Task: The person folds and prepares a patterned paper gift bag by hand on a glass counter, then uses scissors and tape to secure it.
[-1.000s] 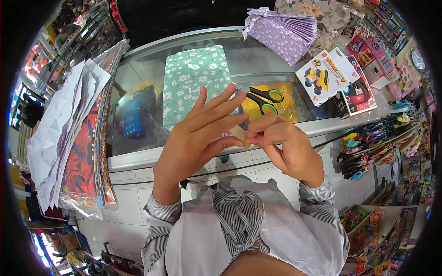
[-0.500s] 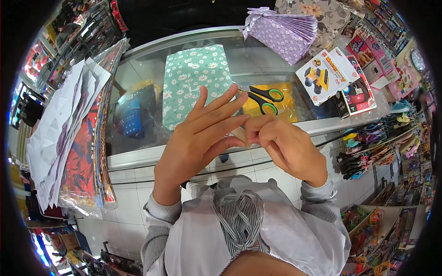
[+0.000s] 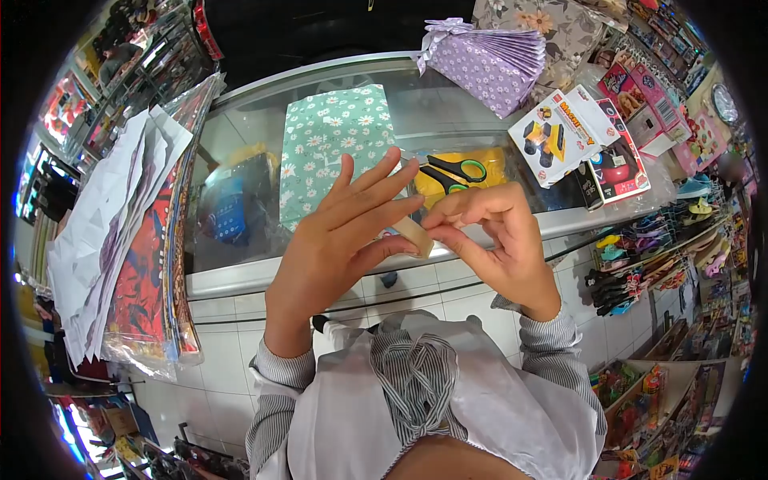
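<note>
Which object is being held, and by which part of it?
A tape roll, by its rim, in the left hand, the thumb at its lower edge. Whether the right hand, close beside it, also grips it cannot be told.

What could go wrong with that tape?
The narrow beige ring of tape might slip from the left hand and drop to the white tiled floor, since it appears held near the glass counter's silver metal edge. Black scissors with green-lined handles lie just beyond, so a careless reach could bump them.
</note>
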`<action>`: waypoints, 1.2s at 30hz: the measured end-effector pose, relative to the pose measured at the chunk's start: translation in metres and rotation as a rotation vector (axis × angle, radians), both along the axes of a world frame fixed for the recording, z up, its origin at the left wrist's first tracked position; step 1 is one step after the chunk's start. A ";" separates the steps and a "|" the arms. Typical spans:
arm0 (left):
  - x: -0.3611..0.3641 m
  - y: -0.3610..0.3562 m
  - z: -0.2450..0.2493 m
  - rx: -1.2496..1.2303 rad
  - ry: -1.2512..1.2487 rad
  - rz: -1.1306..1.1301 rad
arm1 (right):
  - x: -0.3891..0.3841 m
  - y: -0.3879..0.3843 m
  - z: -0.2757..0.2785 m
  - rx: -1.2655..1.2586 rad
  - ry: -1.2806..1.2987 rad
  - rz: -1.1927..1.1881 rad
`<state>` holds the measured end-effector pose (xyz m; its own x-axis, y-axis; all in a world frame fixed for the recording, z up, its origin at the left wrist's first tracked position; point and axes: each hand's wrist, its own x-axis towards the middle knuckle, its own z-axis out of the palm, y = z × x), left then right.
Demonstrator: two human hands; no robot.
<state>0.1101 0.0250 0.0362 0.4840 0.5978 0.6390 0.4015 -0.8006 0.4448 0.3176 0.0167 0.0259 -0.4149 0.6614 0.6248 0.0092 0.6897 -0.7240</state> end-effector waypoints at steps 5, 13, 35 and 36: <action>0.002 0.000 0.001 0.000 0.002 -0.007 | 0.003 0.000 0.005 0.084 -0.084 -0.068; 0.006 0.001 0.002 0.057 0.038 -0.008 | 0.007 0.001 0.027 0.384 -0.355 -0.165; 0.006 -0.003 0.001 0.055 -0.013 0.040 | 0.006 0.011 0.024 0.305 -0.224 -0.074; 0.007 -0.003 0.001 0.058 -0.008 0.044 | 0.006 0.011 0.024 0.292 -0.229 -0.072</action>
